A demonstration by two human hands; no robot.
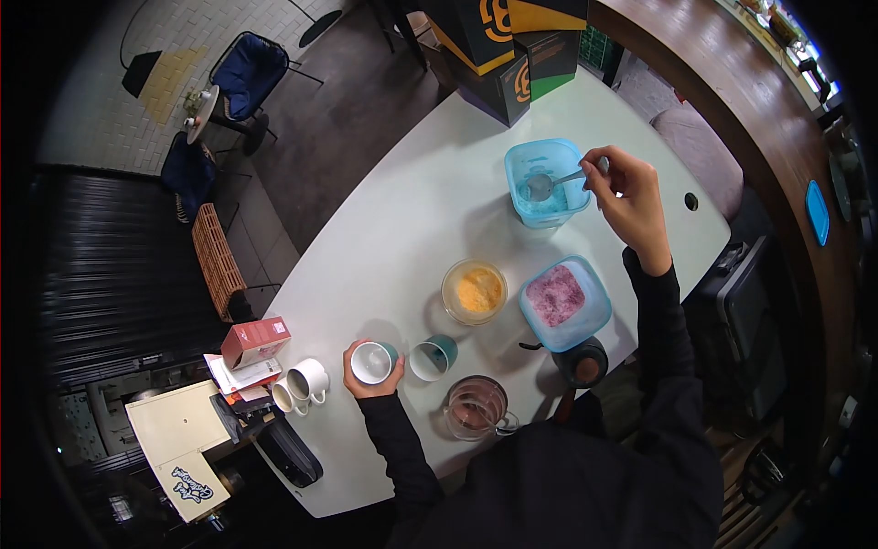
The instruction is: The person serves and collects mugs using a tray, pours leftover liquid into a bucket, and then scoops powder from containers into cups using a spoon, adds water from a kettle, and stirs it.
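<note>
My right hand (pixel 629 194) pinches the handle of a metal spoon (pixel 541 187). The spoon's bowl is inside a blue plastic tub (pixel 518 165) with a bluish substance at its bottom. My left hand (pixel 373 389) is wrapped around a cup (pixel 373 362) that is white inside with some clear or pale content. Just right of it stands a teal cup (pixel 433 358), white inside. Nearer the tubs, a clear bowl (pixel 475 293) holds something yellow-orange and grainy. A second blue tub (pixel 598 307) contains a pink-purple powdery substance.
A glass jug (pixel 477 408) with a brownish tint stands close to my body, near a dark round container (pixel 583 363). White mugs (pixel 308 382) and a red box (pixel 255 342) sit at the table's left edge. Black boxes (pixel 494 87) are stacked at the far end.
</note>
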